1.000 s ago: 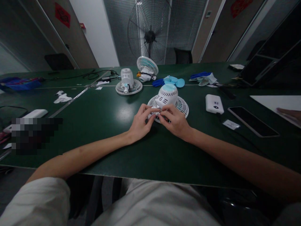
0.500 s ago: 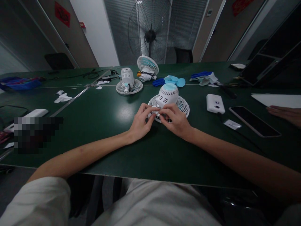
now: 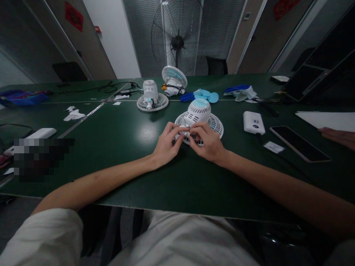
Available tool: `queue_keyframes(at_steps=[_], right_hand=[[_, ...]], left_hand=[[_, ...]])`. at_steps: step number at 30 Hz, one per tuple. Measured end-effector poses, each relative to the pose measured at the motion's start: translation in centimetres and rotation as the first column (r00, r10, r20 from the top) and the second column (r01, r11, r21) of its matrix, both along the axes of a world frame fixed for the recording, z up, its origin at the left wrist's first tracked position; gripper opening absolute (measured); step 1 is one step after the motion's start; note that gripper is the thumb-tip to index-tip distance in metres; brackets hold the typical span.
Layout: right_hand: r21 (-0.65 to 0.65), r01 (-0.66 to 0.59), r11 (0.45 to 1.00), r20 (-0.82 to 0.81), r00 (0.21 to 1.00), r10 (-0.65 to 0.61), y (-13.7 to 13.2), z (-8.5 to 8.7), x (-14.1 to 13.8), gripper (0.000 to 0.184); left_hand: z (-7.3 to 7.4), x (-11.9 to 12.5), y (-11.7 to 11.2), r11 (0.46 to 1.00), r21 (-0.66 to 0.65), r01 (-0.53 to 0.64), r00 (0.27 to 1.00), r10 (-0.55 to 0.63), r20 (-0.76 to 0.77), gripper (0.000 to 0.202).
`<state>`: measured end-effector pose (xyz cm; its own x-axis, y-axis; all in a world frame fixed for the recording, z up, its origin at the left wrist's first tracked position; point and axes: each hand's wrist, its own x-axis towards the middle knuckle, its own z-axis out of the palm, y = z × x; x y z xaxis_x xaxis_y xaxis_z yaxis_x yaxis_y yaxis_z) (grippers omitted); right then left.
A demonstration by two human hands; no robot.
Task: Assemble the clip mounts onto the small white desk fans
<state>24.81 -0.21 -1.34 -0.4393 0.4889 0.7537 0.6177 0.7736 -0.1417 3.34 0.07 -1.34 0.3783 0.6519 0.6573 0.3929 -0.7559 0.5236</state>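
head view. clock positions are read around the small fan (image 3: 198, 114), 12 being the far side of the table (image 3: 163, 192). the small fan lies face down, guard on the table, motor housing up. the left hand (image 3: 165, 145) is at 8 o'clock, its thumb and forefinger nearly together, pinching a white part (image 3: 185, 131) at the fan's near edge. the right hand (image 3: 208, 143) is at 5 o'clock, its fingers bent and tips almost meeting at the same part; whether they grip it cannot be told.

surrounding items: a second fan (image 3: 150, 89), face down, at 10 o'clock; a third fan (image 3: 174, 79), tilted, at 11; light blue plastic pieces (image 3: 213, 97) at 12; gloves (image 3: 240, 91) at 2; a white power bank (image 3: 253, 122) at 3. beyond this, a phone (image 3: 299, 143) lies flat; farther right, a co-worker's hand (image 3: 340, 137) is beside a white sheet (image 3: 330, 121).
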Motion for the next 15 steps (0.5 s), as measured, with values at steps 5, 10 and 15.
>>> queue_keyframes(at_steps=[5,10,15], right_hand=[[0.025,0.001,1.000,0.053,0.999,-0.002,-0.06,0.04,0.06,0.032],[0.008,0.009,1.000,-0.002,1.000,-0.009,-0.07,0.07,0.03,0.017],[0.000,0.026,1.000,0.002,1.000,-0.026,-0.03,-0.01,0.04,0.007]], left_hand=[[-0.09,-0.09,0.05,1.000,0.000,-0.002,1.000,0.002,-0.008,0.024],[0.02,-0.09,0.07,1.000,-0.012,0.003,1.000,-0.003,-0.005,0.024],[0.04,-0.10,-0.02,1.000,-0.003,0.009,1.000,-0.009,-0.010,0.023]])
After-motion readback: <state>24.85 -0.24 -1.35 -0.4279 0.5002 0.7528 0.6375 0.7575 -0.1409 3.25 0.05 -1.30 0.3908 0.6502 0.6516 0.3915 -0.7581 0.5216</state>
